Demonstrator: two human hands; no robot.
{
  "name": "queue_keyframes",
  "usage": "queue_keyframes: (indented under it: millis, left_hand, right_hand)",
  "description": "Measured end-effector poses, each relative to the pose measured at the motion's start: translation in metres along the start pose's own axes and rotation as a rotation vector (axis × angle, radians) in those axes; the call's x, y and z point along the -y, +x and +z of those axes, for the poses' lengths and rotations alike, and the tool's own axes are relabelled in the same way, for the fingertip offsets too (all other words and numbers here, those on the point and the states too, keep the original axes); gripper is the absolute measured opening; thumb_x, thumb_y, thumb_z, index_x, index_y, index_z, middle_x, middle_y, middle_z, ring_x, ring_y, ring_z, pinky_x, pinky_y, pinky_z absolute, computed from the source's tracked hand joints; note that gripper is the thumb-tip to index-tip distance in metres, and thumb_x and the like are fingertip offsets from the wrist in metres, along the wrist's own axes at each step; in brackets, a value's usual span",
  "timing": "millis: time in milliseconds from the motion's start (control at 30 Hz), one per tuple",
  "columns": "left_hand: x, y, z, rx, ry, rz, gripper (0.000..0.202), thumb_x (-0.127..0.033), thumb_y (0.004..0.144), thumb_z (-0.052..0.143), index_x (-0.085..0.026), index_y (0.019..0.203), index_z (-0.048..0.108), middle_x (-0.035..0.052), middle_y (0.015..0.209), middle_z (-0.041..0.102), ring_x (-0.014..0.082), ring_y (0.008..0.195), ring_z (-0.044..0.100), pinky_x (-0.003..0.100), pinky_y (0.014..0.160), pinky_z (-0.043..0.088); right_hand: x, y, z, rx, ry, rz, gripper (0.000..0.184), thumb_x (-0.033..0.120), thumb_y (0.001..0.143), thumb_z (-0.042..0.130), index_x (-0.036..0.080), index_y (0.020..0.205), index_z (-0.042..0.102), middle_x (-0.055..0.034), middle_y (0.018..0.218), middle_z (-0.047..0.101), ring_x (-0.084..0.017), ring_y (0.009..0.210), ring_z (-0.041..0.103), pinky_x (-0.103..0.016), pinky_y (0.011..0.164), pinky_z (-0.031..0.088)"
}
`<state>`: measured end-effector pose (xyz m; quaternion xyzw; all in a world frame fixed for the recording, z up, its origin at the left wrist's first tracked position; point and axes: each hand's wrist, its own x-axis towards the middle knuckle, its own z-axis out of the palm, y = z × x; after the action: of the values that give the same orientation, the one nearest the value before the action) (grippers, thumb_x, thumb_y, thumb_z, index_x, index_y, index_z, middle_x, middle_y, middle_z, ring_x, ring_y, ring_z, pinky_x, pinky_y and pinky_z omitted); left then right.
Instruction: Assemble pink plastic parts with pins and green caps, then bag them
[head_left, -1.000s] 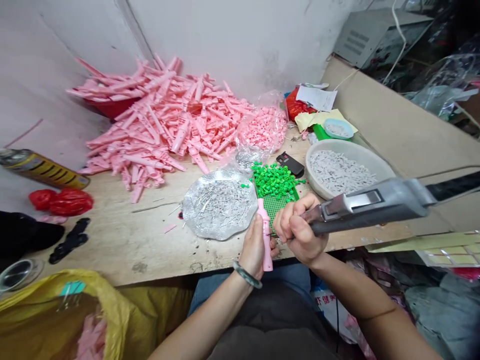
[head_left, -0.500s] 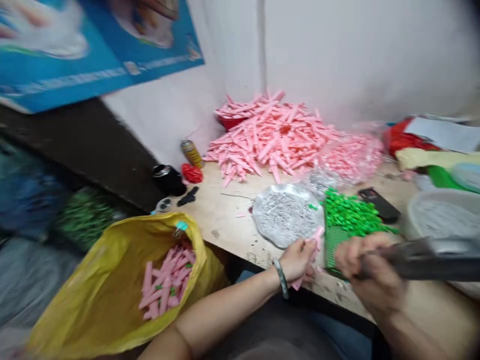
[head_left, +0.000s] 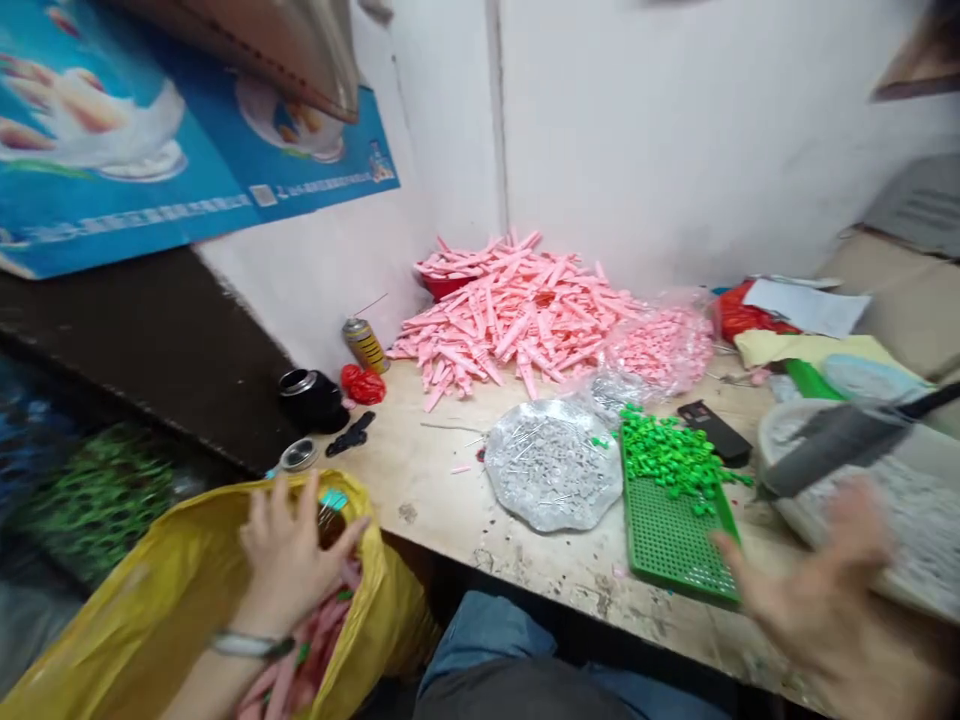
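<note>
My left hand (head_left: 289,555) hovers over the mouth of a yellow bag (head_left: 150,600) at the lower left, fingers spread and holding nothing. Pink plastic pieces (head_left: 315,640) lie inside the bag beneath it. My right hand (head_left: 825,600) is blurred at the lower right by the table edge, its fingers stretched out towards a green perforated tray (head_left: 675,540). A grey power tool (head_left: 832,450) hangs just above that hand, apart from the fingers. Loose green caps (head_left: 667,450) are heaped on the tray's far end.
A foil dish of metal pins (head_left: 551,460) sits left of the tray. Behind it are a big pile of pink parts (head_left: 510,320) and a clear bag of small pink bits (head_left: 660,345). A white bowl (head_left: 862,500) stands at the right; a spray can (head_left: 364,345) and black jar (head_left: 311,400) at the left.
My left hand swung from the table edge to the yellow bag and no longer holds the pink piece. My right hand has opened off the grey tool. The view turned left.
</note>
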<state>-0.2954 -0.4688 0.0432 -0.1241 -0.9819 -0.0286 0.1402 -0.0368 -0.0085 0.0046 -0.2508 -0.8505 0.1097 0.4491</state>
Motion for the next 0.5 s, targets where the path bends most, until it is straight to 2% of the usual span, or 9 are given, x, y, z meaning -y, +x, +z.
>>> queue_keyframes:
  millis: [33,67,100,167,233,333,500]
  left_hand:
    - [-0.035,0.000,0.006,-0.043,-0.083,0.156,0.087,-0.062,0.084,0.047,-0.011,0.151,0.026,0.0217,0.160,0.011,0.0427,0.147,0.004,0.061,0.113,0.014]
    - [-0.071,-0.002,0.014,-0.058,-0.143,0.316,0.090,-0.065,0.082,0.051,-0.013,0.151,0.027,0.0202,0.161,0.010,0.0428,0.147,0.002,0.061,0.114,0.011]
    - [-0.106,-0.005,0.023,-0.064,-0.187,0.475,0.091,-0.066,0.079,0.055,-0.018,0.151,0.030,0.0186,0.162,0.009,0.0440,0.147,0.001,0.064,0.114,0.007]
    - [-0.164,-0.012,0.046,-0.043,-0.248,0.747,0.089,-0.068,0.076,0.060,-0.027,0.150,0.034,0.0151,0.162,0.009,0.0451,0.147,0.003,0.068,0.112,0.003]
    - [-0.204,-0.014,0.070,-0.039,-0.278,0.964,0.090,-0.072,0.073,0.060,-0.033,0.150,0.034,0.0134,0.162,0.015,0.0444,0.146,0.007,0.070,0.111,0.000]
    - [-0.232,-0.003,0.097,-0.028,-0.285,1.119,0.089,-0.075,0.074,0.056,-0.033,0.150,0.034,0.0129,0.160,0.021,0.0420,0.147,0.011,0.070,0.111,-0.004]
    - [-0.245,0.029,0.109,0.011,-0.318,1.109,0.074,-0.069,0.080,0.054,-0.034,0.145,0.043,0.0114,0.160,0.023,0.0406,0.147,0.013,0.070,0.111,-0.007]
  right_hand:
    - [0.012,-0.015,0.004,0.145,-0.004,-0.126,0.102,0.059,0.073,0.070,0.032,0.154,0.014,-0.0202,0.155,0.022,-0.048,0.140,0.025,-0.070,0.103,0.030]
    - [0.023,-0.029,0.010,0.288,-0.025,-0.187,0.096,0.057,0.077,0.067,0.033,0.154,0.014,-0.0157,0.158,0.017,-0.046,0.141,0.024,-0.069,0.107,0.028]
    - [0.032,-0.040,0.018,0.368,-0.056,-0.234,0.093,0.056,0.079,0.064,0.032,0.154,0.015,-0.0141,0.160,0.012,-0.045,0.142,0.023,-0.069,0.108,0.026]
    - [0.041,-0.051,0.034,0.474,-0.134,-0.244,0.088,0.055,0.082,0.063,0.030,0.154,0.019,-0.0115,0.162,0.006,-0.044,0.144,0.017,-0.067,0.111,0.022]
    - [0.041,-0.051,0.046,0.517,-0.199,-0.221,0.089,0.056,0.081,0.063,0.028,0.154,0.022,-0.0109,0.163,0.003,-0.043,0.146,0.012,-0.066,0.113,0.020]
    - [0.035,-0.043,0.056,0.558,-0.241,-0.194,0.090,0.059,0.080,0.063,0.025,0.154,0.024,-0.0102,0.163,0.001,-0.042,0.146,0.007,-0.063,0.114,0.019]
    - [0.027,-0.031,0.065,0.613,-0.227,-0.191,0.089,0.062,0.081,0.061,0.025,0.154,0.025,-0.0094,0.163,0.000,-0.040,0.147,0.007,-0.061,0.115,0.019]
